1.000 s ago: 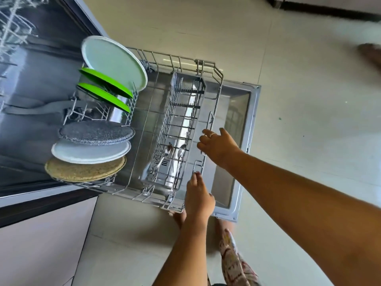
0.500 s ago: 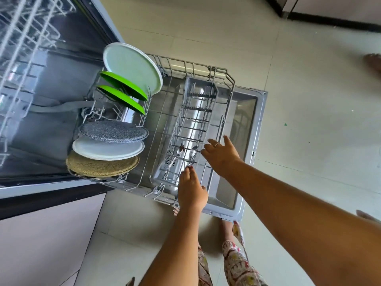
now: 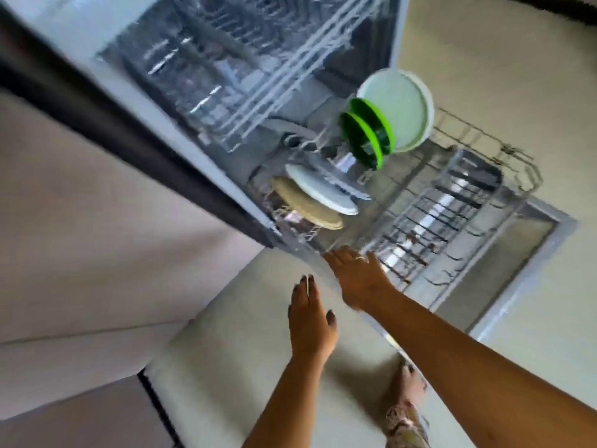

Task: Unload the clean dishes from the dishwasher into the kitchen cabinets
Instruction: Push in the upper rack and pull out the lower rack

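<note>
Plates [image 3: 319, 194] stand on edge just beyond the right hand [image 3: 358, 278], which is nearer than the left hand [image 3: 310, 315]; both hands' fingers are straight and empty.

Both arms reach forward, bare to the elbow. The left forearm [image 3: 284, 392] rises from the bottom edge, and the left grip [image 3: 310, 318] shows its back, with its fingers [image 3: 305, 287] straight and close together, the thumb [image 3: 331, 318] set out to the side, holding nothing. The right forearm [image 3: 468, 360] comes in from the lower right at a slant. The right grip [image 3: 357, 279] lies flat, palm down, fingers stretched out, holding nothing, just ahead of the left. Both are blurred.
</note>
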A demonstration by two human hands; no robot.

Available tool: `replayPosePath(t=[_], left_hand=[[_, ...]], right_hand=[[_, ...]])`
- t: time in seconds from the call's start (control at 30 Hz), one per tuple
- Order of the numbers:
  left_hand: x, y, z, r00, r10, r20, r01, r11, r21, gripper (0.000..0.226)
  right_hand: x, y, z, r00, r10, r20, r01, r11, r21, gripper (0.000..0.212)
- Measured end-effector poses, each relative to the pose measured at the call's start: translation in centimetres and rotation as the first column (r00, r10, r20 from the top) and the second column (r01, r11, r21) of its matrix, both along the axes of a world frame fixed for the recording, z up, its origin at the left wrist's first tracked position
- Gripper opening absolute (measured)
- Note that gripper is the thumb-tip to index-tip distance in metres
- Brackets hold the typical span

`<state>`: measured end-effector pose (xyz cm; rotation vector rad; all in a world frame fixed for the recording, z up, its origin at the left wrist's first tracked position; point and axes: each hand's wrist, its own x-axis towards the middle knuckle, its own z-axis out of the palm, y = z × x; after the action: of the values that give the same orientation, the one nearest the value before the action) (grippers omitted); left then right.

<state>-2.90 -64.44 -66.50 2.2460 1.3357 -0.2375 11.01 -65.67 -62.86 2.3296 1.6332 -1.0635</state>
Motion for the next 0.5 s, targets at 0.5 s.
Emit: replayPosePath(t=[0.5], left_hand=[[-37.7,18.2,15.2,0.445,0.722,0.53,-0.851,0.525,-0.001,0.071]], right_hand=[[-39.4,20.4,17.1,0.792,0.193,-0.579,0.16,0.85,0.502,0.073]])
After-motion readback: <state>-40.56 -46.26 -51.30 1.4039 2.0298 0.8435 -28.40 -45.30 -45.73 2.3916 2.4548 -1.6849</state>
